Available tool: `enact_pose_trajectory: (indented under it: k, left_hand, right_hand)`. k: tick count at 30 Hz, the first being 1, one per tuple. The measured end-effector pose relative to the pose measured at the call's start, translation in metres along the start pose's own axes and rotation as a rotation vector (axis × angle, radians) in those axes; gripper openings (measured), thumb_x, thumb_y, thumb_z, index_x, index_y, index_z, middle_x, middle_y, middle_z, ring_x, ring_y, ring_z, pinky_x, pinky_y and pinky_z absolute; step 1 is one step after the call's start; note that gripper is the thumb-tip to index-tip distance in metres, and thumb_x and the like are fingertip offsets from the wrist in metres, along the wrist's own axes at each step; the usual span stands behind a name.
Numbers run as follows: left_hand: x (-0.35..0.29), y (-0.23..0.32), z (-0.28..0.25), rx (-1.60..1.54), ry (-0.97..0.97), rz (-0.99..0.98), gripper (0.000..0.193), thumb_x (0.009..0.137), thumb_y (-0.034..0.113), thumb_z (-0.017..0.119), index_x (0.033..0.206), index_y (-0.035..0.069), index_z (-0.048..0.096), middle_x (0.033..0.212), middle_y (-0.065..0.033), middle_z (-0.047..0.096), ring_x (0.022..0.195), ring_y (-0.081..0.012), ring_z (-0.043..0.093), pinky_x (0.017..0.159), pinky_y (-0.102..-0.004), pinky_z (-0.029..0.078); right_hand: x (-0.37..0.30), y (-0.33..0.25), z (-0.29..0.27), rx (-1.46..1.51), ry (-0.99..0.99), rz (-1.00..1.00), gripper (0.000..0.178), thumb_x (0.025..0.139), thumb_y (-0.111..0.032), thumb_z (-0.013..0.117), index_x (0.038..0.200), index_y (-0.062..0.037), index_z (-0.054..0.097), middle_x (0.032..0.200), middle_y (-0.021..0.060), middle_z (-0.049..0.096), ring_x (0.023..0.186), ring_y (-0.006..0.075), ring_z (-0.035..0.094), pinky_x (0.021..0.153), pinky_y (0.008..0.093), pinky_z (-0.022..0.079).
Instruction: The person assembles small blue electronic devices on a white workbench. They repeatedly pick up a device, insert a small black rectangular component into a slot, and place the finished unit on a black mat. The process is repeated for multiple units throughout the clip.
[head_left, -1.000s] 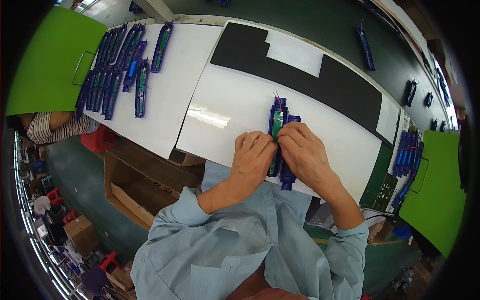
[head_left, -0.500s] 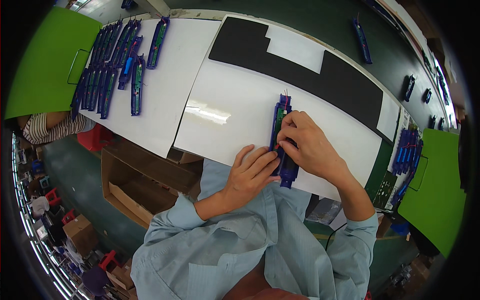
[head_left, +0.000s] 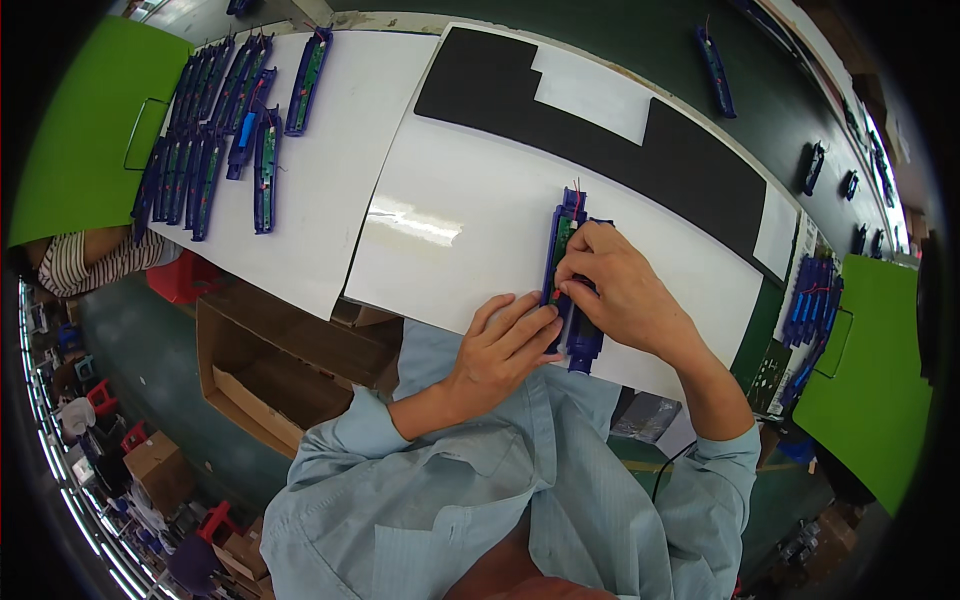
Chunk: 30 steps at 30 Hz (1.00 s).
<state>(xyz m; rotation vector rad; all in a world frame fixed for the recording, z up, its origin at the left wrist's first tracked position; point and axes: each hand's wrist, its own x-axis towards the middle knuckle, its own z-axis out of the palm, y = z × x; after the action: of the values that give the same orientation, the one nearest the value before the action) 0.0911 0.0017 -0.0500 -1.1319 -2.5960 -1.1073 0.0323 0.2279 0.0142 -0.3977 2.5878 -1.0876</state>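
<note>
A long dark-blue plastic housing with a green circuit board (head_left: 563, 238) lies upright in the picture on the white table, thin wires rising from its far end. Beside it on the right is a second blue shell (head_left: 584, 348), partly covered by my right hand. My left hand (head_left: 500, 348) grips the near part of the board-bearing housing, fingertips on its left edge. My right hand (head_left: 618, 290) bends over both pieces, thumb and forefinger pinched at the board. A bit of red shows by these fingertips; what they pinch is too small to make out.
Several similar blue housings with boards (head_left: 210, 165) stand in rows at the left. More blue housings (head_left: 812, 300) lie at the right, near a green panel (head_left: 865, 370). A black mat (head_left: 590, 125) covers the table's far side. An open cardboard box (head_left: 260, 375) sits below left.
The second blue shell has shifted slightly right, leaving a gap from the board-bearing housing; its far end now shows above my right hand. Both hands stay almost in place. The view has shifted slightly.
</note>
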Motion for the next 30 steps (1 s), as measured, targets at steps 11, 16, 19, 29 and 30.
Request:
enact_pose_trajectory:
  k: [11, 16, 19, 29, 30]
  left_hand:
    - [0.003, 0.004, -0.001, 0.041, 0.004, -0.015, 0.051, 0.077, 0.028, 0.089, 0.122, 0.007, 0.077, 0.131, -0.0058, 0.071, 0.129, -0.0271, 0.065, 0.114, -0.0494, 0.044]
    - [0.005, 0.002, -0.003, 0.03, -0.02, 0.017, 0.05, 0.078, 0.027, 0.088, 0.121, 0.006, 0.076, 0.136, -0.0089, 0.068, 0.127, -0.0289, 0.065, 0.112, -0.0497, 0.045]
    - [0.012, 0.002, -0.016, 0.03, -0.081, 0.032, 0.049, 0.078, 0.025, 0.088, 0.12, 0.003, 0.074, 0.142, -0.0142, 0.064, 0.125, -0.0316, 0.064, 0.109, -0.0484, 0.048]
    - [0.06, 0.013, -0.067, 0.07, -0.298, 0.184, 0.041, 0.082, 0.016, 0.084, 0.116, -0.003, 0.072, 0.147, -0.0212, 0.061, 0.119, -0.0379, 0.066, 0.102, -0.0464, 0.056]
    - [0.071, 0.016, -0.078, 0.05, -0.3, 0.197, 0.04, 0.083, 0.016, 0.084, 0.117, -0.003, 0.072, 0.145, -0.0213, 0.062, 0.118, -0.0381, 0.067, 0.101, -0.0462, 0.056]
  right_hand:
    - [-0.02, 0.004, 0.023, -0.125, 0.212, -0.256, 0.012, 0.081, -0.001, 0.072, 0.092, 0.0004, 0.067, 0.105, 0.0105, 0.06, 0.101, 0.0308, 0.06, 0.086, 0.0398, 0.054]
    - [-0.024, 0.006, 0.021, -0.169, 0.232, -0.318, 0.023, 0.081, 0.001, 0.076, 0.104, 0.0004, 0.072, 0.112, 0.0123, 0.061, 0.103, 0.0318, 0.062, 0.089, 0.0407, 0.055]
    - [-0.04, -0.003, 0.017, -0.152, 0.426, -0.18, 0.041, 0.083, -0.003, 0.083, 0.122, -0.0017, 0.073, 0.118, 0.0151, 0.06, 0.104, 0.0313, 0.063, 0.09, 0.0415, 0.055]
    - [-0.072, -0.003, -0.003, 0.336, 0.069, 0.149, 0.073, 0.095, -0.016, 0.078, 0.158, -0.0001, 0.045, 0.104, 0.0205, 0.067, 0.077, 0.0317, 0.069, 0.071, 0.0414, 0.057]
    - [-0.06, -0.001, -0.023, 0.344, 0.037, 0.141, 0.071, 0.095, -0.016, 0.078, 0.156, 0.0005, 0.047, 0.101, 0.0192, 0.068, 0.076, 0.029, 0.069, 0.07, 0.0409, 0.057]
